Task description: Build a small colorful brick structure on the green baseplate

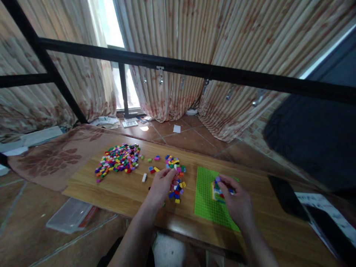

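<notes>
My left hand point(162, 183) rests over a small scatter of coloured bricks point(177, 187) on the wooden table, its fingertips pinched at a brick near the top of the scatter. My right hand point(236, 200) lies on the green baseplate point(205, 200), fingers curled round a small multi-coloured brick build point(218, 191) that stands on the plate. What the left fingertips hold is too small to name.
A large heap of mixed bricks point(119, 159) lies at the table's far left, with a few loose ones point(154, 165) between it and my left hand. A dark phone point(286, 198) lies at the right. A clear plastic box point(71, 215) sits on the floor.
</notes>
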A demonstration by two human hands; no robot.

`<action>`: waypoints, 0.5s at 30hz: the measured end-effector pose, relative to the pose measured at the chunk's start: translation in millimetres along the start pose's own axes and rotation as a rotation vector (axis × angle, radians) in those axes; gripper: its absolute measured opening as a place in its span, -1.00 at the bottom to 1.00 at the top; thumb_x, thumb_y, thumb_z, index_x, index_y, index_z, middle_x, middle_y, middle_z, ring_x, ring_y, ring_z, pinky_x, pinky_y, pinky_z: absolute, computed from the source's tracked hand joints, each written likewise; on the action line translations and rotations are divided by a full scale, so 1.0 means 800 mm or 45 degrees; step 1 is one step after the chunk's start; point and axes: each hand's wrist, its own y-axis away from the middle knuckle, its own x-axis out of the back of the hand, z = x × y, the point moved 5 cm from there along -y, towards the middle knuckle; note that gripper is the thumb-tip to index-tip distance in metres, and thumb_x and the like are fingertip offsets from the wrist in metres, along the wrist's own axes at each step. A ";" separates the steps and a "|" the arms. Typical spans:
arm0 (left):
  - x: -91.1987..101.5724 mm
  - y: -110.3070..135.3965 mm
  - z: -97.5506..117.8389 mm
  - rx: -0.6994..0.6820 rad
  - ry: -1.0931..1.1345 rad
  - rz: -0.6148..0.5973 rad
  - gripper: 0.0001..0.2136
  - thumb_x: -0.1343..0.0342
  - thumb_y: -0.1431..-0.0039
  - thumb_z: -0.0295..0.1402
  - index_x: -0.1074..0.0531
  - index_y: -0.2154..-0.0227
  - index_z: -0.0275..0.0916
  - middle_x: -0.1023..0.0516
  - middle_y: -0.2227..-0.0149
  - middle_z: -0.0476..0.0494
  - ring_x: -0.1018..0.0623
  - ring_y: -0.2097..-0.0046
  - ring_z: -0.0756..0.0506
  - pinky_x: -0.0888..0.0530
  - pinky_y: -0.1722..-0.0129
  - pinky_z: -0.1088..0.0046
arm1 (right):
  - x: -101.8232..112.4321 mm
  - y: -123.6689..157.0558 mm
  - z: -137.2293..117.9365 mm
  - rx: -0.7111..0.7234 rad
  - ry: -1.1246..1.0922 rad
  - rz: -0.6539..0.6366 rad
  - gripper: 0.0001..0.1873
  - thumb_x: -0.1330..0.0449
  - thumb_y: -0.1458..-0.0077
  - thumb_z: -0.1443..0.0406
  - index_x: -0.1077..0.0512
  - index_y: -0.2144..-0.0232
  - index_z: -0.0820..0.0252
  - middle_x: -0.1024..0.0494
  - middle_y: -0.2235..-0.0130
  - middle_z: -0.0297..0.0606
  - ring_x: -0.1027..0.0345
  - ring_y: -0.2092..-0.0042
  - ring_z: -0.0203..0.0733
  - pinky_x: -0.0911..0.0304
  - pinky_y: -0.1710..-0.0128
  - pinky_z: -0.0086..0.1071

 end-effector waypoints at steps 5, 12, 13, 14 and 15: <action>-0.063 0.003 -0.027 -0.078 -0.223 -0.224 -0.72 -0.12 -0.01 -0.15 -0.30 0.62 -0.25 -0.24 0.65 0.10 -0.23 0.59 0.09 -0.13 0.58 0.55 | 0.043 -0.005 0.036 -0.025 0.048 0.050 -0.66 -0.19 -0.07 0.08 -0.53 0.20 0.16 -0.60 0.20 -0.15 -0.46 0.16 -0.06 -0.31 0.06 -0.11; -0.118 -0.003 -0.059 -0.168 -0.426 -0.298 -0.75 -0.05 -0.06 -0.19 -0.34 0.60 -0.25 -0.19 0.66 0.11 -0.20 0.58 0.06 -0.11 0.55 0.52 | 0.005 0.008 0.014 0.338 0.215 -0.229 -0.78 -0.11 -0.16 0.23 -0.53 0.22 0.07 -0.56 0.16 -0.22 -0.35 0.06 -0.05 -0.26 0.01 -0.10; -0.121 -0.005 -0.062 -0.180 -0.457 -0.293 -0.75 -0.04 -0.06 -0.20 -0.35 0.59 -0.25 -0.21 0.66 0.10 -0.21 0.58 0.05 -0.12 0.55 0.52 | 0.003 0.009 0.012 0.372 0.240 -0.245 -0.78 -0.10 -0.16 0.26 -0.53 0.22 0.07 -0.55 0.16 -0.21 -0.33 0.05 -0.05 -0.26 0.01 -0.10; -0.124 -0.006 -0.064 -0.191 -0.485 -0.292 -0.76 -0.04 -0.07 -0.20 -0.37 0.58 -0.25 -0.23 0.66 0.09 -0.23 0.57 0.04 -0.13 0.55 0.52 | 0.002 0.009 0.011 0.392 0.267 -0.249 -0.78 -0.10 -0.16 0.28 -0.53 0.21 0.07 -0.54 0.15 -0.21 -0.32 0.05 -0.04 -0.26 0.01 -0.10; -0.127 -0.008 -0.067 -0.202 -0.511 -0.293 -0.76 -0.03 -0.07 -0.21 -0.38 0.58 -0.25 -0.24 0.66 0.08 -0.25 0.57 0.04 -0.14 0.54 0.52 | 0.002 0.008 0.010 0.402 0.294 -0.245 -0.78 -0.09 -0.16 0.30 -0.53 0.21 0.07 -0.53 0.15 -0.20 -0.31 0.05 -0.04 -0.26 0.01 -0.09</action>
